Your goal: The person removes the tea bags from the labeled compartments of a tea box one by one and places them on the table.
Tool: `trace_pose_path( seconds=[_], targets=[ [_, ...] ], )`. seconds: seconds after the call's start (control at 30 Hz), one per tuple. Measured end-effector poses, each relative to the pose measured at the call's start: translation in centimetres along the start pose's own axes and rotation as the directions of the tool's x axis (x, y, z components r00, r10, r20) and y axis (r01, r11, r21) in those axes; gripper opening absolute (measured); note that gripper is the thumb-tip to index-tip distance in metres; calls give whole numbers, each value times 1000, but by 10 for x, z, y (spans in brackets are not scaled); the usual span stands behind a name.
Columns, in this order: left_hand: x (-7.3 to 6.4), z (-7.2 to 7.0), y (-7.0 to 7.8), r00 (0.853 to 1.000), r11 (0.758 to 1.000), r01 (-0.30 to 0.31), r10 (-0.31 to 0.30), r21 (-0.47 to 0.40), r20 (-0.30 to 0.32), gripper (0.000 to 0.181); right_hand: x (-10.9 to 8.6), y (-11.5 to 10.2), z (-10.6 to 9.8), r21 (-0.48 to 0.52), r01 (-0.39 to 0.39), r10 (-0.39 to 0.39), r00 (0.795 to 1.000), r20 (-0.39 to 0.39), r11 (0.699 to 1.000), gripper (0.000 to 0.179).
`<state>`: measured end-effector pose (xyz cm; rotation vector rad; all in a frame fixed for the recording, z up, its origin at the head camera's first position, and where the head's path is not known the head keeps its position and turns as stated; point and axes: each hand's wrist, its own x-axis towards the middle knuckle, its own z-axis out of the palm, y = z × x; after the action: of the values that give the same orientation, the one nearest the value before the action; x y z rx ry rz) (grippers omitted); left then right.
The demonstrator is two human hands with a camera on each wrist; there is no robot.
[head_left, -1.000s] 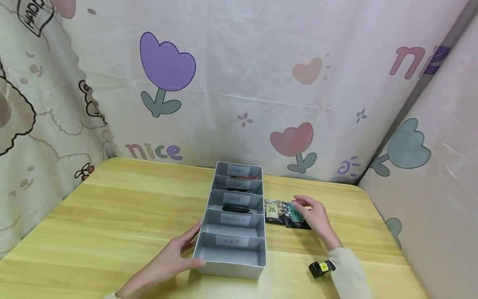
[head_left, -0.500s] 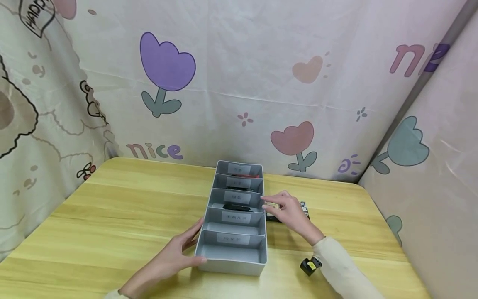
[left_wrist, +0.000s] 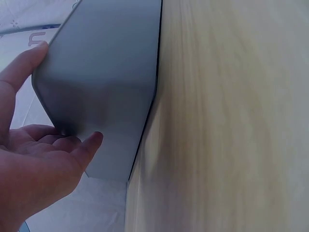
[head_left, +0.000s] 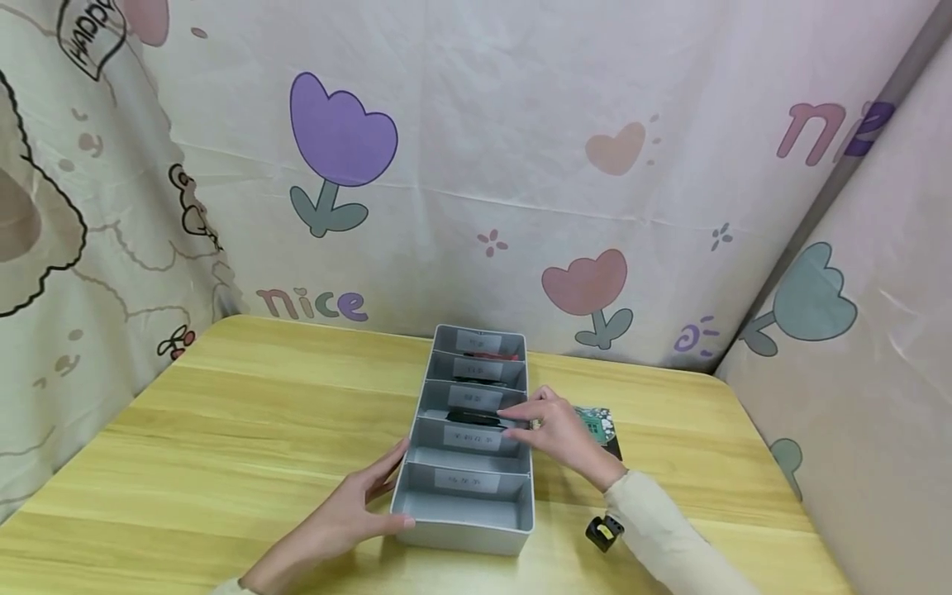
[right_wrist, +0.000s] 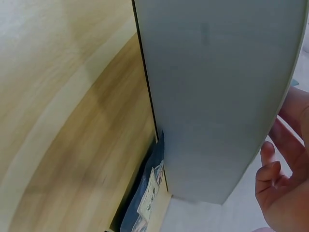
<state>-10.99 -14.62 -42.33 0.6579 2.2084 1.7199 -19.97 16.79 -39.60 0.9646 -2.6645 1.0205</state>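
A long grey divided box (head_left: 466,535) stands on the wooden table, with paper labels on its dividers. My left hand (head_left: 349,516) holds its near left corner, thumb on the front rim and fingers along the side, also seen in the left wrist view. My right hand (head_left: 561,430) reaches over the right rim at the middle compartment. Its index finger and thumb are apart, the fingertips right at the end of a black packet (head_left: 472,418) lying there. In the right wrist view, a dark packet with a pale label (right_wrist: 149,193) lies against the box's outer wall.
A black packet with a green label (head_left: 597,426) lies right of the box, partly behind my right hand. A red packet (head_left: 492,356) and another dark packet (head_left: 479,381) are in the far compartments. Patterned curtains (head_left: 446,273) enclose the table (head_left: 260,430).
My right hand has moved left from the green-labelled packet, across the box's right rim, to the black packet in the middle compartment. My left hand keeps its hold on the box.
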Motion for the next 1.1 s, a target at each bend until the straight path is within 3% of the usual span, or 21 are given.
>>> trace_pose_path(
  seconds=[0.43, 1.1],
  targets=[
    [0, 2, 0, 1000, 1000, -21, 21, 4, -13, 88, 4, -2, 11, -20, 86, -87, 995, -40, 996, 18],
    [-1, 2, -1, 1000, 1000, -7, 7, 2, -11, 90, 8, -8, 4, 42, 62, -63, 998, 9, 997, 15]
  ],
)
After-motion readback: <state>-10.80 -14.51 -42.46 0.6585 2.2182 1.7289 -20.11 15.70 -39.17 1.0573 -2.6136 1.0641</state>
